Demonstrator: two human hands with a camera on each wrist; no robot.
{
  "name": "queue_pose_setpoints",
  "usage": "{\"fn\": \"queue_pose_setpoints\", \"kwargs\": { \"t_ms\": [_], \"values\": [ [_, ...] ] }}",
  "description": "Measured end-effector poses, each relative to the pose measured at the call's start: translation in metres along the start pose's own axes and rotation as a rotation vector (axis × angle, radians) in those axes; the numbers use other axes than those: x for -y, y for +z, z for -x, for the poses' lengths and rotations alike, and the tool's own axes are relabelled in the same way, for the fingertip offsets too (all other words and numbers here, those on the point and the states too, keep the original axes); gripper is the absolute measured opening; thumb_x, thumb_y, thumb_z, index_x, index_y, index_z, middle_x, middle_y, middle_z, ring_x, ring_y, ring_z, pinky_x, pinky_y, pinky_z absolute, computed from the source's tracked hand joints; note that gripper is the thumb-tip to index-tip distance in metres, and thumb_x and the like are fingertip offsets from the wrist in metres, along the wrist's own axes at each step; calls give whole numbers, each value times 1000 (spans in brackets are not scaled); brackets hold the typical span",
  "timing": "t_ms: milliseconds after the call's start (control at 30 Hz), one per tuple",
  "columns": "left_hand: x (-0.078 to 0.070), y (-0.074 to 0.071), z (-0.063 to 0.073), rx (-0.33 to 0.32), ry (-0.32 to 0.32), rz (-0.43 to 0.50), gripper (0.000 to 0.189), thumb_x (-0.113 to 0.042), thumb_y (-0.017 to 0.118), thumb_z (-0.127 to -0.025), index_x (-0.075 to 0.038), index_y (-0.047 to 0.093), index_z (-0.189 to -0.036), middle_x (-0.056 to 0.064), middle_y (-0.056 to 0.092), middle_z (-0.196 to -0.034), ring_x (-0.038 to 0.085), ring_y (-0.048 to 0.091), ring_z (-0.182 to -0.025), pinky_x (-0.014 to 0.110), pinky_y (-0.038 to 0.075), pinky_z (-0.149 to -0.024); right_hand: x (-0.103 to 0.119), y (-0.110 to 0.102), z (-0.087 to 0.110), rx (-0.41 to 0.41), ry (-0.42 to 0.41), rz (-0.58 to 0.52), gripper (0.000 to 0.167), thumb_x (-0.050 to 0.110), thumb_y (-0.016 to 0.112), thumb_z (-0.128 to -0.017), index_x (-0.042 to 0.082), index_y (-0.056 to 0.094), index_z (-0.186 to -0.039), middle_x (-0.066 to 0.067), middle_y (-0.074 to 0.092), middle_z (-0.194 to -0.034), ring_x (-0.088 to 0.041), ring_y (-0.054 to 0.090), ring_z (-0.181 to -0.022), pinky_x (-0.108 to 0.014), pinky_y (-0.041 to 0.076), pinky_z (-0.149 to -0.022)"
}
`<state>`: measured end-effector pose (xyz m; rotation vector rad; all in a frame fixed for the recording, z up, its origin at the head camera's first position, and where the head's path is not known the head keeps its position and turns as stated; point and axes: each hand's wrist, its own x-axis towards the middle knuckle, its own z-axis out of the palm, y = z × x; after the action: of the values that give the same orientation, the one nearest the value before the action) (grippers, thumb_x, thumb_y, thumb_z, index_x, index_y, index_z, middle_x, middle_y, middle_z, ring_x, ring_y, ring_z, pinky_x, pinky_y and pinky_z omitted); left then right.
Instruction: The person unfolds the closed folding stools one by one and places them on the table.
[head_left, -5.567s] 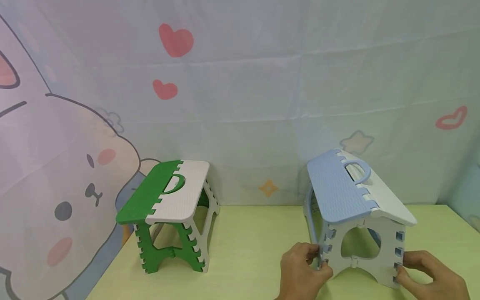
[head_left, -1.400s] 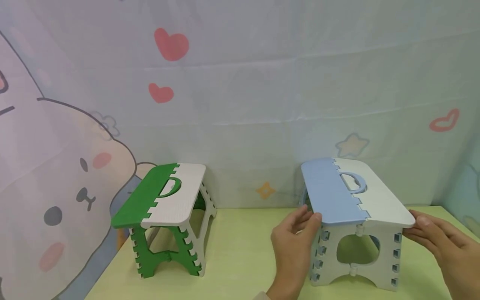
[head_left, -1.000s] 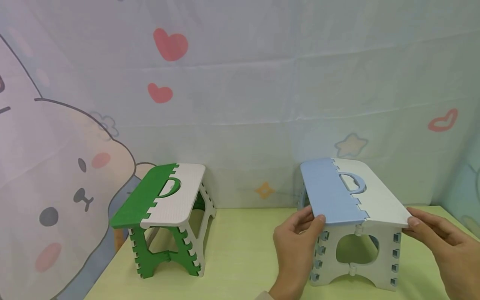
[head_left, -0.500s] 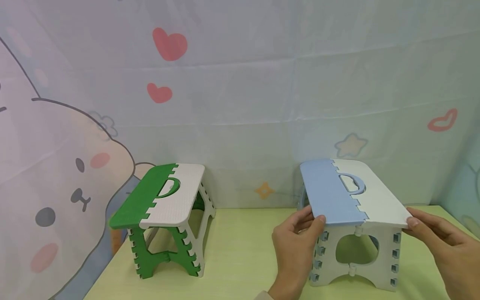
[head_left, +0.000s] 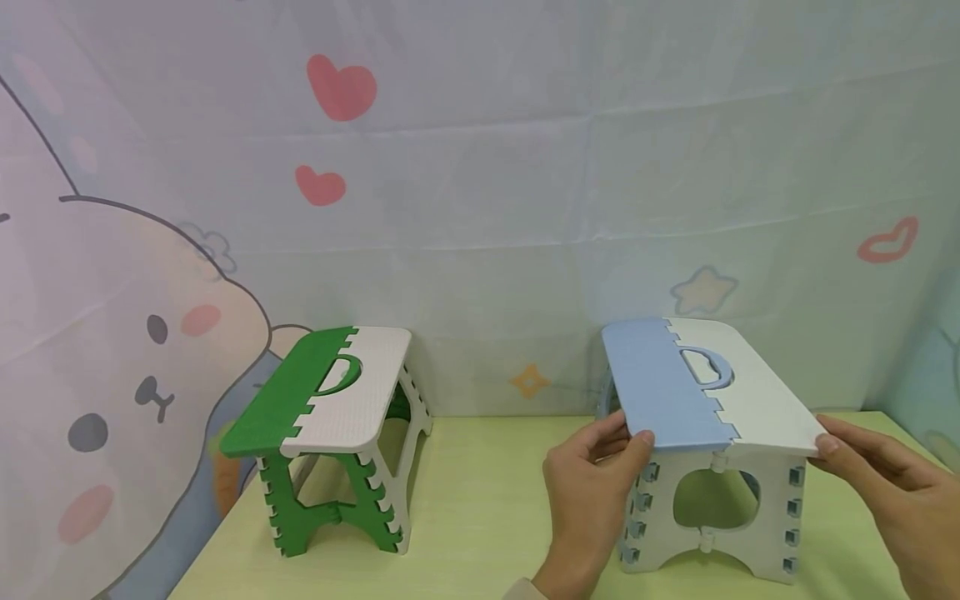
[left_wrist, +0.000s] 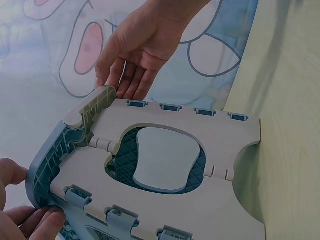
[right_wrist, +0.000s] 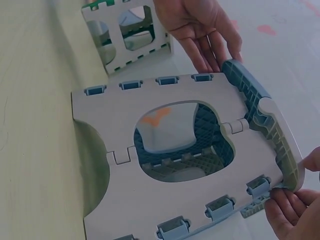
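Observation:
A blue-and-white folding stool [head_left: 660, 392] stands unfolded on the right side of the table, its seat bent slightly along the middle seam. My left hand [head_left: 592, 492] pinches the seat's blue front corner, thumb above and fingers underneath. At the white front corner, my right hand [head_left: 892, 483] does the same. The left wrist view shows the ribbed underside of the seat edge [left_wrist: 47, 160] and the white end panel [left_wrist: 225, 135] with its oval opening. In the right wrist view, the fingers [right_wrist: 285, 210] of my right hand lie below the white edge.
A green-and-white folding stool [head_left: 330, 400] stands unfolded on the left of the pale yellow table [head_left: 487, 500]. Close behind both stools hangs a cloth backdrop [head_left: 487, 208] printed with hearts and a cartoon rabbit.
Earlier, both hands held the stool's lower legs and its seat sloped like a roof. The hands have risen to the seat's front corners, and the seat is flatter. The last second shows hardly any movement.

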<state>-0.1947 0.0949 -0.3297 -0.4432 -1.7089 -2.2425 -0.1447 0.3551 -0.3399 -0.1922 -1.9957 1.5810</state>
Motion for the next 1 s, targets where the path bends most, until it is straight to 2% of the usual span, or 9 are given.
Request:
{"fn": "queue_pose_setpoints", "kwargs": {
  "t_ms": [100,200,400,500,633,700,767,867,1000],
  "values": [
    [0,-1,0,2,-3,1,32,-14,86,-89,2,79,-116,1,79,-96,15,76,-89,26,64,-76,-1,0,-1,6,-11,-33,30,8,66,-106,24,75,-130,26,71,-107,5,70,-87,-6,41,-88],
    [-1,-2,-1,4,-5,-1,33,-14,87,-89,2,79,-116,2,79,-97,15,76,-89,26,64,-76,-1,0,-2,6,-24,-15,29,7,66,-106,23,75,-128,25,71,-107,4,70,-86,-5,43,-84],
    [0,-3,1,26,-17,-8,33,-16,87,-90,0,79,-118,0,78,-99,14,75,-91,26,63,-77,-7,-1,-3,0,-54,161,24,15,63,-109,16,71,-132,28,66,-109,7,68,-88,-2,45,-76],
    [2,-6,4,51,-27,-33,34,-18,88,-90,-4,79,-120,-3,77,-101,14,74,-94,26,63,-82,-15,-3,-1,18,-113,196,25,15,56,-112,18,67,-135,29,64,-113,10,65,-94,-3,44,-83],
    [8,-9,8,97,-55,-92,35,-19,90,-88,-10,79,-119,-8,75,-106,13,72,-101,26,61,-88,-32,-10,1,73,-214,144,33,2,52,-111,24,66,-131,24,68,-113,9,66,-97,-3,43,-88],
    [12,-11,10,114,-67,-123,35,-16,91,-86,-11,79,-118,-9,74,-108,12,71,-103,25,60,-90,-40,-12,3,101,-223,157,29,-1,53,-110,18,67,-128,23,69,-110,9,66,-97,-2,46,-83],
    [15,-13,12,133,-70,-151,35,-12,90,-85,-10,78,-118,-9,73,-109,12,71,-104,24,60,-90,-44,-12,5,123,-171,218,21,6,55,-111,5,65,-130,27,65,-109,12,63,-96,-2,47,-80],
    [22,-15,15,152,-72,-177,35,-3,87,-85,-5,78,-119,-6,72,-110,12,70,-106,22,59,-89,-48,-11,10,139,-96,336,32,14,60,-110,-8,58,-133,34,58,-109,17,58,-94,-5,50,-74],
    [31,-17,18,159,-66,-192,35,6,82,-84,-2,77,-117,-4,72,-111,12,71,-107,21,58,-89,-53,-5,16,126,-126,397,30,7,70,-104,-10,63,-127,32,59,-105,16,58,-91,-5,50,-74]
  ]
}}
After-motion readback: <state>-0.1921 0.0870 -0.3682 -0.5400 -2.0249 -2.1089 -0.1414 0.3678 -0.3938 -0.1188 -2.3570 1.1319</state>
